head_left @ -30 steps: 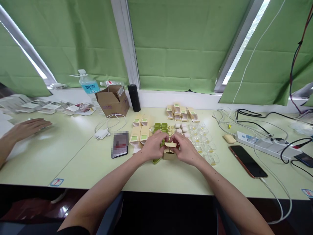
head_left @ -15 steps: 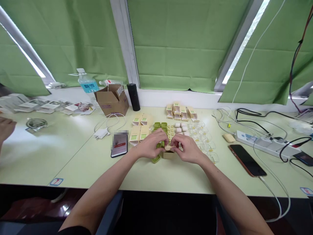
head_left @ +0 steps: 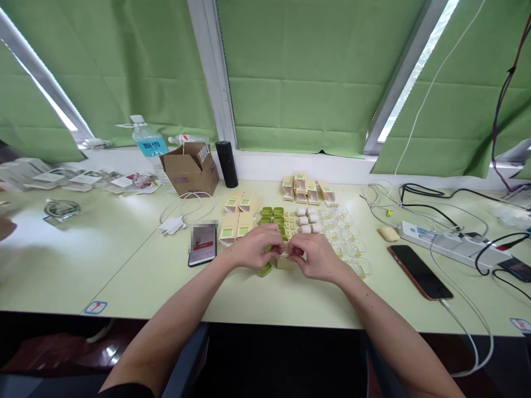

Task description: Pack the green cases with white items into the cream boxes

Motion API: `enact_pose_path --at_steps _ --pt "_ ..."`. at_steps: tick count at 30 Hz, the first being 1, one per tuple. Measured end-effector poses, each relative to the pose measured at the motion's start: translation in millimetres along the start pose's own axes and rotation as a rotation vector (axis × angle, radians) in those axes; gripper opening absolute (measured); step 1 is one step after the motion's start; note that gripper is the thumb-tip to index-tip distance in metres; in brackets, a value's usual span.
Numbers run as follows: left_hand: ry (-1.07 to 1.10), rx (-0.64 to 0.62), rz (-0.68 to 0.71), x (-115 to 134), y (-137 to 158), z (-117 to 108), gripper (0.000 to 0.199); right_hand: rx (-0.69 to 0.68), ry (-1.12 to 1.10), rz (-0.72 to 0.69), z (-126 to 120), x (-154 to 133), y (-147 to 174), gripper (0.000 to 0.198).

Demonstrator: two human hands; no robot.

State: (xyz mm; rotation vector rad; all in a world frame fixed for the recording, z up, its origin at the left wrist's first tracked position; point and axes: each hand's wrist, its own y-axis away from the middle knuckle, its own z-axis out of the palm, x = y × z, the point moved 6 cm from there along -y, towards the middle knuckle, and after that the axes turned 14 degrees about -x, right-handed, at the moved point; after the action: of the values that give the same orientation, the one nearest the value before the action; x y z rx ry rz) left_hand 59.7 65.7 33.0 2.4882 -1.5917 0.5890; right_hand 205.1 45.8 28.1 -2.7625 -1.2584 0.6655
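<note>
A small beige cardboard box (head_left: 285,262) stands upright between my hands near the middle of the table. My left hand (head_left: 262,245) is closed at the box's left upper edge, fingertips curled in. On the opposite side my right hand (head_left: 312,255) pinches the top right edge. Fingers cover most of the box's top. Behind and left of it are several green trays (head_left: 272,211), and one more green tray (head_left: 264,270) lies by my left wrist. Small yellow pieces (head_left: 292,219), white cylindrical pieces (head_left: 304,220) and clear plastic covers (head_left: 352,232) lie in rows to the right.
Folded beige boxes (head_left: 236,221) sit left, more small boxes (head_left: 307,189) at the back. A phone (head_left: 203,243), brown carton (head_left: 191,171) and black bottle (head_left: 226,164) are left; another phone (head_left: 420,271) and a power strip (head_left: 452,243) lie right. Another person's hand (head_left: 6,226) shows far left.
Both my hands have lowered slightly over the box top, with the fingers curled further in. The other person's hand at the far left has moved down and partly out of view.
</note>
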Motion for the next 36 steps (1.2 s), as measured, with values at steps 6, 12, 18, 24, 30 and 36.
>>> enact_pose_path --at_steps 6,12,18,24,30,36 --pt "0.003 0.015 0.038 1.6 1.0 -0.1 0.018 -0.029 -0.029 -0.03 -5.6 -0.8 2.7 0.015" --pt "-0.015 0.051 0.073 2.2 3.2 -1.4 0.026 -0.074 -0.041 -0.006 -12.5 2.5 4.7 0.031" --pt "-0.007 0.041 0.077 0.2 2.4 2.8 0.03 -0.145 -0.061 0.017 -11.2 0.5 4.0 0.036" --pt "-0.012 0.014 0.052 0.9 1.4 3.9 0.024 -0.217 -0.051 0.063 -10.0 0.3 3.5 0.027" --pt "-0.163 0.101 -0.16 -7.2 0.6 -2.5 0.024 -0.249 0.134 0.24 -9.1 7.6 3.0 0.036" --pt "-0.185 0.004 -0.224 -4.9 -3.4 4.0 0.022 -0.356 0.253 0.316 -5.1 16.8 6.2 0.056"
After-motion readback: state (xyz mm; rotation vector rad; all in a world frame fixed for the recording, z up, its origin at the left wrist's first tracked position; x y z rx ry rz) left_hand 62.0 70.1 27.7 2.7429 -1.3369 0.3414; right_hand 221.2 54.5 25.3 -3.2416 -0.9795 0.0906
